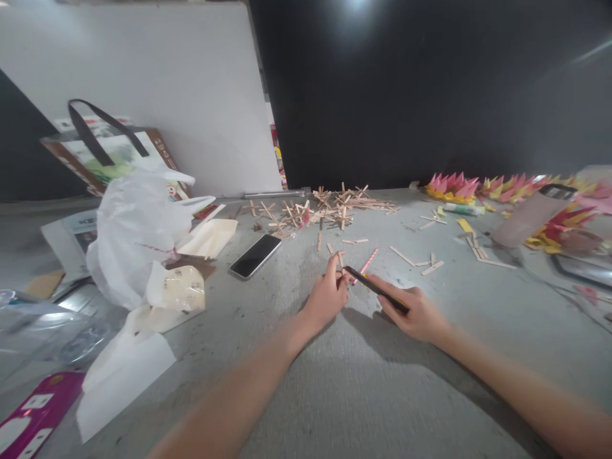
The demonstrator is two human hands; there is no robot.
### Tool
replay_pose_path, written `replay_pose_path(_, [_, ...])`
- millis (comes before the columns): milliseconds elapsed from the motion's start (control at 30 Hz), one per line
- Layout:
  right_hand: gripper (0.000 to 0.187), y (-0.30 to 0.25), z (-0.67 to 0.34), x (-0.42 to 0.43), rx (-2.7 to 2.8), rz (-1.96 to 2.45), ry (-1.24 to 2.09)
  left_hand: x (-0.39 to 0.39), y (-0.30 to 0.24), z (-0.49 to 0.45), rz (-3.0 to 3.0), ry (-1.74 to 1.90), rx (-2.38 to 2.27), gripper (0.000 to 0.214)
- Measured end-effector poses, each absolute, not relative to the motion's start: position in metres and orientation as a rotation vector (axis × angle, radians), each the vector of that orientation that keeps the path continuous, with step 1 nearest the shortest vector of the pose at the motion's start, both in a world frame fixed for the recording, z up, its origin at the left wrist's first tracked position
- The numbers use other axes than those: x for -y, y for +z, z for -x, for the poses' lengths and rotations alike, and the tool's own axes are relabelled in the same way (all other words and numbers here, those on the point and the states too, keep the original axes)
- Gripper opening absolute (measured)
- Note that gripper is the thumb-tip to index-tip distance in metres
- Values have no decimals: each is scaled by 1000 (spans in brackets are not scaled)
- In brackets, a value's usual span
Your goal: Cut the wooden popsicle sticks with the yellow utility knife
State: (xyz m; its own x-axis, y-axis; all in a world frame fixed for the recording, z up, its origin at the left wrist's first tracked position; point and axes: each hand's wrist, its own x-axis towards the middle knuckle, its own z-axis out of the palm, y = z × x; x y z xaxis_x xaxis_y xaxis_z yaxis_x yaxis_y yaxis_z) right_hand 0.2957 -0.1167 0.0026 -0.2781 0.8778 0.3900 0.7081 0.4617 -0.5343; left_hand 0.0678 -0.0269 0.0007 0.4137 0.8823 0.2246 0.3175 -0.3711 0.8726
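Note:
My left hand (327, 293) is closed, pinching a short wooden stick (341, 260) between its fingers. From the right, my right hand (417, 313) grips a slim black utility knife (373, 287) with yellow along its side. The knife's front end meets the stick at my left fingertips; the blade itself is too small to make out. Just beyond the knife lies a pink-and-white striped rod (369, 260), partly hidden. Loose wooden sticks (401, 256) are scattered past both hands, and a heap of sticks (342, 207) lies farther back.
A phone (255, 256) lies left of the heap. A white plastic bag (136, 236), a tote bag (115, 150) and paper (122, 376) crowd the left side. At the right are a tumbler (533, 217) and pink-yellow paper flowers (452, 186). A dark panel (430, 89) stands behind.

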Motion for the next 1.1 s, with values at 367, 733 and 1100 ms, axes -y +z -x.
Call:
replay_pose_path(367, [51,1,-305,120,2091,1195,294,31,1,-63,-2004,879,-953,58])
replay_pose_path(733, [49,4,-304,124,2084,1220,249,32,0,-65,-1995,837,-976,63])
replay_pose_path(1100, [50,2,-302,125,2050,1209,356,33,5,-63,-1945,787,-941,58])
